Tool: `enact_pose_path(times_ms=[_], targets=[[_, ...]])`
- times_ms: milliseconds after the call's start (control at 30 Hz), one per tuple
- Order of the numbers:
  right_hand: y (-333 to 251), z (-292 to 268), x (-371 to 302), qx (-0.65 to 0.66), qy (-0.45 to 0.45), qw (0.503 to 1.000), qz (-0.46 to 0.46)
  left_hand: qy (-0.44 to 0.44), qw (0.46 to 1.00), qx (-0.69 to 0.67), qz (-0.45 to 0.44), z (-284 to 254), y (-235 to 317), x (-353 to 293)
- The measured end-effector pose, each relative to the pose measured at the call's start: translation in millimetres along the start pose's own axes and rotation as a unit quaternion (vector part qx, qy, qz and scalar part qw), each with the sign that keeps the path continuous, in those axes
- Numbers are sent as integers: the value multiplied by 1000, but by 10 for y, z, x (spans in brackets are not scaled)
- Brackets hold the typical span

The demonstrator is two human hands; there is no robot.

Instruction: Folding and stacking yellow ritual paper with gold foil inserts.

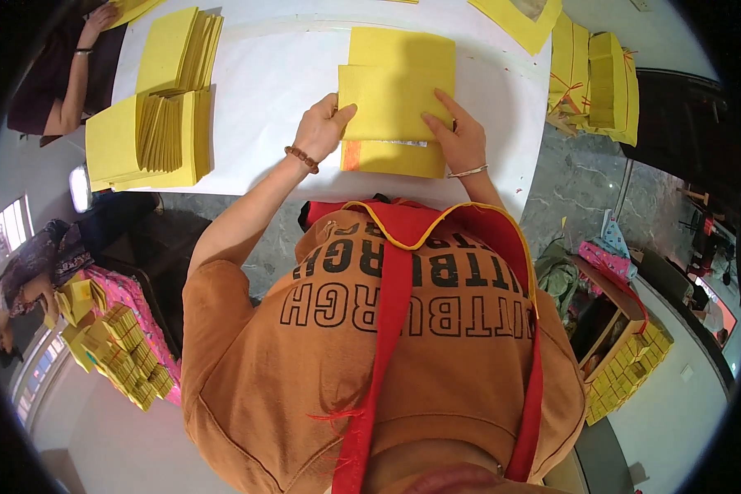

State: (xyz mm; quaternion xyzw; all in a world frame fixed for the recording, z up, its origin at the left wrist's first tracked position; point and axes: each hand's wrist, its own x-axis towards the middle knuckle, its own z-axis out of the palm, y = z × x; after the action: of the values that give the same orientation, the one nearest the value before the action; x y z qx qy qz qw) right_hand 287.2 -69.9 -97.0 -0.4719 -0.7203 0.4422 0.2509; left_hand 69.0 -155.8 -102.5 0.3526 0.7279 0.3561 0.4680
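In front of me on the white table [263, 107] lies yellow paper, with a folded yellow sheet [395, 103] uppermost. My left hand [319, 130] grips the sheet's left edge, its thumb on top and the other fingers mostly out of sight. At the right edge my right hand [463, 142] holds the same sheet, thumb and forefinger showing on its face. More yellow paper [403, 160] shows below the sheet, with an orange patch at its left and a thin silvery strip along the fold. Another yellow part sticks out beyond the sheet's far edge.
Stacks of folded yellow paper [107, 140] stand at the table's left edge. Tied yellow bundles [613, 90] sit beyond the right edge. A yellow frame-shaped piece [514, 20] lies at the far right. Another person's arm [70, 90] reaches in at the far left.
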Motion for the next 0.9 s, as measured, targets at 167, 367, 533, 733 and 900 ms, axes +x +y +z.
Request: enact_pose_path(times_ms=[167,367,533,733,900], targets=[[-13,44,4,-15,22,999,20,15,1000,-10,-20,27,54,8],[2,91,1,-21,54,998,20,28,998,-59,-23,55,-4,54],[-25,95,18,-42,39,997,52,39,992,-119,-30,51,-28,48],[-26,92,15,-30,53,997,53,234,943,146,189,23,192,-95],[-20,116,19,-29,66,997,23,105,834,353,411,352,516,-99]])
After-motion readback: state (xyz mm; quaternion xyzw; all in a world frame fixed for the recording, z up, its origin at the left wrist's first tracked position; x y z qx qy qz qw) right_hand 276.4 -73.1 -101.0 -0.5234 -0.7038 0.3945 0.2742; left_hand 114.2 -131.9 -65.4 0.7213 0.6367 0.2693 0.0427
